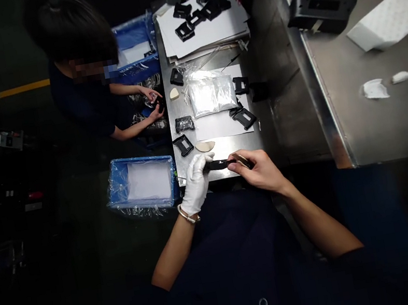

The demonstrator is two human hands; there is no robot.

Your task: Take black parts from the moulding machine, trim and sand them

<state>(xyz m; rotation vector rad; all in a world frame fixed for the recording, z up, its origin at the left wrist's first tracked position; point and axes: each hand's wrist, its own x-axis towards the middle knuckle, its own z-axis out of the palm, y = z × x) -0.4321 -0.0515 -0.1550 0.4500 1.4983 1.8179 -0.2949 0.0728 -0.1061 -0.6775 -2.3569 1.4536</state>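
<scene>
On the right, a broad metal counter (pixel 361 130), and beside it, running from near to far, a narrower work counter (pixel 234 146) of the same shine. At left, bent over the far blue bin (pixel 138 69), a co-worker (pixel 77 106) in dark clothing, with a dark item between two hands. Just left of the work counter's near end, the near blue bin (pixel 142 159), lined with clear plastic and white paper. At the work counter's far end, a stack of white sheets (pixel 173 37); nearer, a shiny plastic bag (pixel 213 95) flat on more paper. On the metal counter's far left, a large black casing (pixel 324 5), with a white block (pixel 386 20) to its right. Over the work counter's near edge, the right hand (pixel 260 169), bare, pinching a slim tan object (pixel 244 159), and the white-gloved left hand (pixel 196 177), closed on the left end of a black part (pixel 220 164), held level between the two. Scattered atop the sheets and around the bag, black frames (pixel 241 84), one wrapped (pixel 184 124) in clear film. Near the glove, a pale oval piece (pixel 205 146); farther off, a small cream block (pixel 173 93).
</scene>
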